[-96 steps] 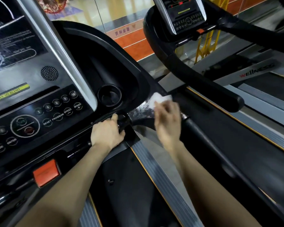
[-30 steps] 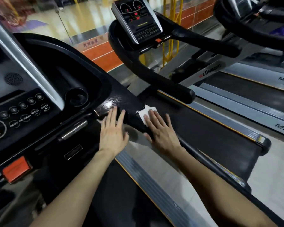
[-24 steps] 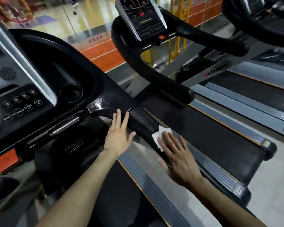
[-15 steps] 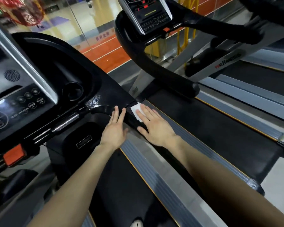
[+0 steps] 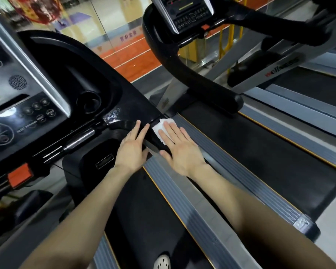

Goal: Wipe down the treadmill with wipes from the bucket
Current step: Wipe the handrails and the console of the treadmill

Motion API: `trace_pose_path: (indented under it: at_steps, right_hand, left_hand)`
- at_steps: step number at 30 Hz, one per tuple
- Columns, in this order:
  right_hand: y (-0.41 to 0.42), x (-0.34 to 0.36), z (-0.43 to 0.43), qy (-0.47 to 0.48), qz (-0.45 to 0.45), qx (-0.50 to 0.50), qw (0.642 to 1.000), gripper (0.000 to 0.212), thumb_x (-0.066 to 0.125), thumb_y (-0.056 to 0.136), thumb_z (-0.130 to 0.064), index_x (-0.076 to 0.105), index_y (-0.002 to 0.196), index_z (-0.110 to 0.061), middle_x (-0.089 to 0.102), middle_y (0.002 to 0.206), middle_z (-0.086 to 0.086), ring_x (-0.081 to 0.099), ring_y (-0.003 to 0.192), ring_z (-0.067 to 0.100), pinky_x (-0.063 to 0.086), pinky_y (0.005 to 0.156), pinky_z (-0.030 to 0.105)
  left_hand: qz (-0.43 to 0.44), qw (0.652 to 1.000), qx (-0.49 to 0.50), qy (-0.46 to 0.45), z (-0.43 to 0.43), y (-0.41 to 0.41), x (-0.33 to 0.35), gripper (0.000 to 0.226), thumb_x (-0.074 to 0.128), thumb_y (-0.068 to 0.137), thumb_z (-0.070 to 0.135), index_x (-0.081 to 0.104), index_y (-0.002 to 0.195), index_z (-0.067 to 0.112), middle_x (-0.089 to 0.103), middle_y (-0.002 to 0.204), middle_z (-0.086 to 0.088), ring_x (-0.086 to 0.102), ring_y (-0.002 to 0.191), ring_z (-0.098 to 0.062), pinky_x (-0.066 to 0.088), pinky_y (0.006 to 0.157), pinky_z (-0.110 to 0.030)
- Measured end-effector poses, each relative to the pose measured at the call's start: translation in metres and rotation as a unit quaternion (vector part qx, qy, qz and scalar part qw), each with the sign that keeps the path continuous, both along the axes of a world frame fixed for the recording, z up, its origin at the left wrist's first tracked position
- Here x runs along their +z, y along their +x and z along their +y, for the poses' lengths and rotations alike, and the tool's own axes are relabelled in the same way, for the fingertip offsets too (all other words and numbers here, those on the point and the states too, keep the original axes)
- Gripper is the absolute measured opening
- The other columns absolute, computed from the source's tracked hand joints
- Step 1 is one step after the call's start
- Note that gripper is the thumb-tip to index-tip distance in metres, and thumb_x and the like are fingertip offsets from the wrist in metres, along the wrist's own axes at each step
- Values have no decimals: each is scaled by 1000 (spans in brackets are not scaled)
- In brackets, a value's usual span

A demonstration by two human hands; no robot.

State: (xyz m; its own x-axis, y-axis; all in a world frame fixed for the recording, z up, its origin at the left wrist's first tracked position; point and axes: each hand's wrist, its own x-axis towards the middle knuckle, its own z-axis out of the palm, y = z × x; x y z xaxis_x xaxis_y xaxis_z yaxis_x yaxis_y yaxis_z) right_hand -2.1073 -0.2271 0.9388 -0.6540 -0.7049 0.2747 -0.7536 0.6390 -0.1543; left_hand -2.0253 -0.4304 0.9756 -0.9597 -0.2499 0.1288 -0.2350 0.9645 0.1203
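Note:
A white wipe [image 5: 159,129] lies on the black right handrail [image 5: 155,141] of the treadmill, where the rail leaves the console. My right hand [image 5: 179,150] presses the wipe flat with straight fingers, covering its lower part. My left hand [image 5: 133,150] rests flat on the same rail just to the left, fingers straight, touching no wipe. The treadmill console [image 5: 27,105] with buttons and a cup holder [image 5: 88,101] fills the left. Wet streaks shine on the black corner [image 5: 113,115] of the console. No bucket is in view.
A second treadmill stands to the right, with its console [image 5: 184,12], curved black handrail [image 5: 194,80] and belt [image 5: 279,152]. Grey side rails [image 5: 192,202] run between the two machines. An orange safety key [image 5: 19,176] sits low left. The toe of a shoe [image 5: 162,263] shows at the bottom.
My right hand slid the wipe down the handrail and back up to the console joint. My left hand went from gripping the bar to lying flat on the rail.

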Motion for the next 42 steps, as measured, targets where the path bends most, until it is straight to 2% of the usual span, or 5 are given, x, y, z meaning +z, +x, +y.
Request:
trace_pose_path:
  at_steps: [13,21,29,38,42]
  right_hand:
    - [59,-10,8,54,21,-108,992,71,21,113,-51,2,170,-12,-12,177,15,-17,163,29,6,131,55]
    - [72,-8,28,-135,104,-255,952,29,54,110,-27,70,131,-14,65,123,10,60,109,37,43,106,53]
    - [107,-25,-6,-64,-6,-530,846,57,19,115,-36,35,164,-11,35,169,12,23,160,29,12,132,54]
    - [50,9,-132,-34,11,-459,887,63,25,116,-41,11,170,-13,11,177,12,-1,165,29,6,132,54]
    - [112,-24,-36,-45,-19,-614,788,66,20,112,-36,26,162,7,11,174,25,2,164,36,12,131,56]
  left_hand:
    - [53,990,-81,-105,-19,-8,21,72,75,93,27,46,159,26,46,156,-9,49,138,-34,38,122,-48]
    - [66,925,-324,-188,-58,-66,46,92,65,86,62,40,164,21,34,170,-9,21,163,-25,14,133,-52]
    - [-14,863,-437,-253,-86,-104,53,121,73,78,73,15,171,23,16,178,-9,10,165,-27,8,132,-57]
    - [-6,863,-430,-265,-106,-117,65,122,71,84,72,2,171,22,7,179,-7,1,166,-26,1,132,-56]
    - [17,856,-443,-266,-115,-121,54,122,61,86,79,-3,171,20,4,180,-7,-3,166,-25,-4,131,-57]
